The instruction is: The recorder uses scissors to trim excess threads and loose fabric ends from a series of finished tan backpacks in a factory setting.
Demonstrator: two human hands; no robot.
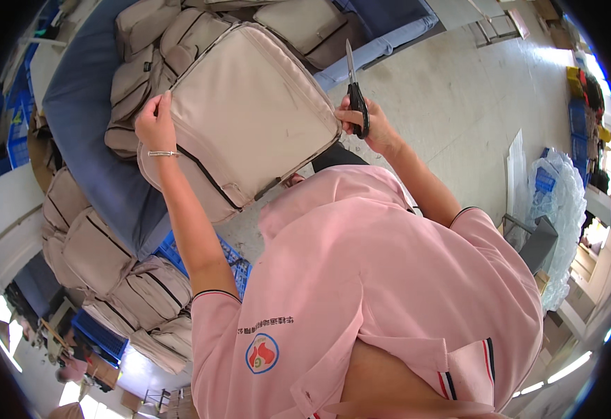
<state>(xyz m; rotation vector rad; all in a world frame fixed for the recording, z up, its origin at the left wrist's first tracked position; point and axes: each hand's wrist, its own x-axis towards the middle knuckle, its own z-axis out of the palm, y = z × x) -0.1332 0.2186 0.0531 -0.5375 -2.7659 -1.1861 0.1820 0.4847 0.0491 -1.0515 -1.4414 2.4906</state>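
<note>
A large beige backpack point(256, 105) with dark zips and piping spreads in front of me, its broad flat panel facing up. My left hand point(156, 123) pinches the bag's left edge, fingers closed on the fabric. At the opposite edge, my right hand point(369, 124) has black-handled scissors point(355, 105) in its grip, blades pointing up and away from the bag. Some right-hand fingers also touch the bag's edge. The scissor blades look nearly closed. A dark zip line point(207, 174) runs along the near-left side of the bag.
More beige bags point(134, 80) lie piled on a blue cloth-covered surface point(85, 119) beyond and left. Another heap of bags point(103, 251) sits lower left, near blue plastic crates point(99, 337). Clear plastic wrapping point(560, 209) stands at the right, over the grey floor point(452, 98).
</note>
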